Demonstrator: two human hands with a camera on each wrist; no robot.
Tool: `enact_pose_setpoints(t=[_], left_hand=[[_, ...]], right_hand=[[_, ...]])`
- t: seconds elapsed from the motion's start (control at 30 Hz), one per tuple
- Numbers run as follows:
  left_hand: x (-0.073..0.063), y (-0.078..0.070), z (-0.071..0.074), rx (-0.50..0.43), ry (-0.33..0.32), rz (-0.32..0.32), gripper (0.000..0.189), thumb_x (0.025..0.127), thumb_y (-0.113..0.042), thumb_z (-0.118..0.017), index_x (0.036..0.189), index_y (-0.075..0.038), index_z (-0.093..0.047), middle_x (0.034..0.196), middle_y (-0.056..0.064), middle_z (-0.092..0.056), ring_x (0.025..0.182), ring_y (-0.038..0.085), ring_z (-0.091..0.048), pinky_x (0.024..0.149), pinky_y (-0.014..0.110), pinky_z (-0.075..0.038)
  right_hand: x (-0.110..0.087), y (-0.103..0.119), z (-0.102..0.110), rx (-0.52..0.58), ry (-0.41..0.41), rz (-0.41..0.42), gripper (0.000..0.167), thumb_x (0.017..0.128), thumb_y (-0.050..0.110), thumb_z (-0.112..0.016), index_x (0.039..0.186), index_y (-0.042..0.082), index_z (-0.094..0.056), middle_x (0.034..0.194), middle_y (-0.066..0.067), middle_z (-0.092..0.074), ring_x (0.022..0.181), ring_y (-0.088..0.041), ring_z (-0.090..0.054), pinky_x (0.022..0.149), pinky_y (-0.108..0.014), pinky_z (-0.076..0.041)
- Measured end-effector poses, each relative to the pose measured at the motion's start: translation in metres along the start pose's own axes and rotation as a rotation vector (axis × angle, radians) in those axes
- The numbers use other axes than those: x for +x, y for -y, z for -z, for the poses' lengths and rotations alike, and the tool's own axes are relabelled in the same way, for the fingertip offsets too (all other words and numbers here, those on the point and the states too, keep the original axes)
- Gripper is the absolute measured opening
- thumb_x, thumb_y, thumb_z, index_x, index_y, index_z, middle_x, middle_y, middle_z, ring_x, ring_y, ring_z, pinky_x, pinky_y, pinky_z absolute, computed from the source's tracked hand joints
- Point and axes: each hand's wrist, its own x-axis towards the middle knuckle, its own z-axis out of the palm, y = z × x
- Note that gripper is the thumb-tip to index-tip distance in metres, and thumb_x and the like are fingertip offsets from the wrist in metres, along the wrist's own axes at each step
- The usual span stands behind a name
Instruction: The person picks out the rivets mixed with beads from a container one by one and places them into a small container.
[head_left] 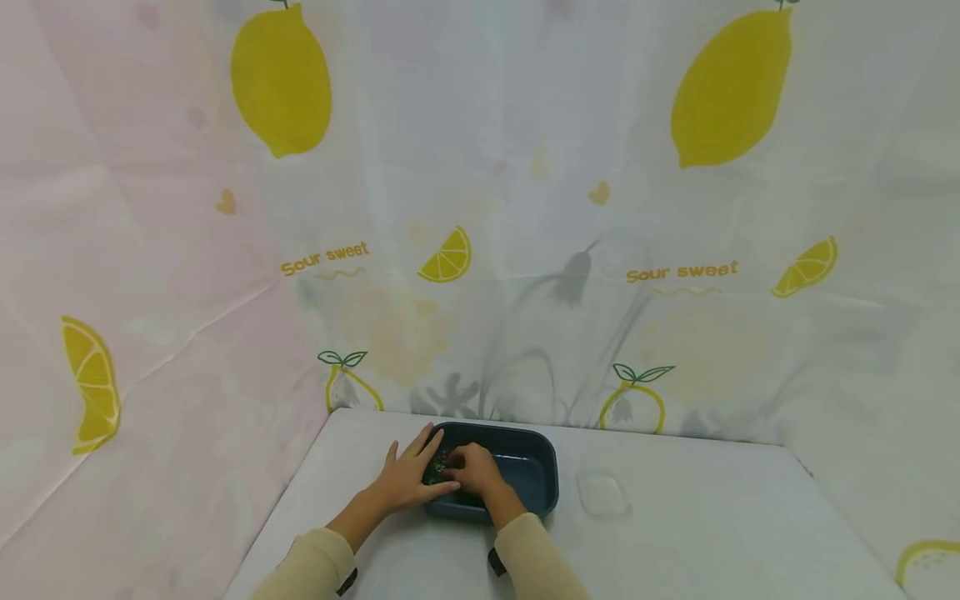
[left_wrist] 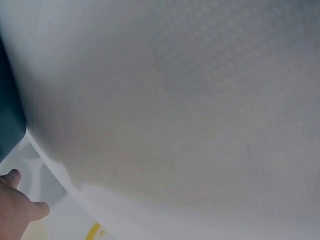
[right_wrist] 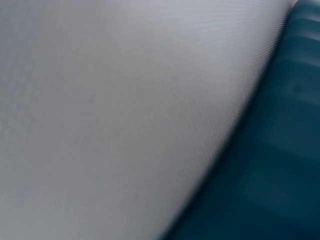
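Observation:
A dark blue rectangular bin (head_left: 528, 471) stands on the white table. My left hand (head_left: 405, 482) lies over its left end with straight, spread fingers, the thumb reaching across the near side. Inside that end is a dark green thing with red and white specks (head_left: 437, 468), partly covered by both hands. My right hand (head_left: 478, 471) dips into the bin with bent fingers, their tips pinching at the speckled thing; its exact kind I cannot tell. In the left wrist view, part of my left hand (left_wrist: 17, 207) shows beside the bin (left_wrist: 9, 110). The right wrist view shows the bin's outer wall (right_wrist: 270, 165).
A clear, shallow plastic piece (head_left: 602, 493), shaped like a lid or small tray, lies on the white table (head_left: 697, 517) just right of the bin. Behind the table hangs a lemon-print curtain (head_left: 517, 208), which also runs along both sides.

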Motion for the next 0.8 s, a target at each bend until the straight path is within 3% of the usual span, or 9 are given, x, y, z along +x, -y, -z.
enact_pose_setpoints(t=[0.17,0.37,0.8], left_hand=[[-0.0033,0.0023,0.0011,-0.015,-0.010,0.023,0.096,0.084,-0.063,-0.064,0.154,-0.006,-0.033,0.161,0.021,-0.025,0.143,0.040,-0.037,0.108,0.075,-0.017],[0.0031,0.0007,-0.0036,-0.021,0.026,0.018,0.096,0.086,-0.066,-0.060,0.156,-0.008,-0.029,0.163,0.019,-0.021,0.145,0.038,-0.034,0.110,0.074,-0.017],[0.0012,-0.0006,-0.0028,-0.044,0.008,0.009,0.095,0.086,-0.064,-0.062,0.156,-0.008,-0.030,0.163,0.020,-0.023,0.144,0.037,-0.037,0.108,0.075,-0.019]], right_hand=[[0.0016,0.0041,-0.0034,-0.056,0.028,0.022,0.016,0.087,0.017,-0.076,0.099,0.007,-0.076,0.093,-0.004,-0.073,0.086,-0.019,-0.067,0.075,-0.032,-0.055],[-0.0034,0.0064,0.0034,-0.140,0.038,-0.025,0.017,0.086,0.019,-0.077,0.100,0.009,-0.075,0.092,-0.003,-0.068,0.088,-0.019,-0.063,0.077,-0.036,-0.053],[-0.0037,0.0015,0.0011,-0.006,0.013,-0.015,0.008,0.083,0.010,-0.078,0.085,0.005,-0.072,0.076,-0.001,-0.066,0.068,-0.010,-0.057,0.062,-0.028,-0.048]])
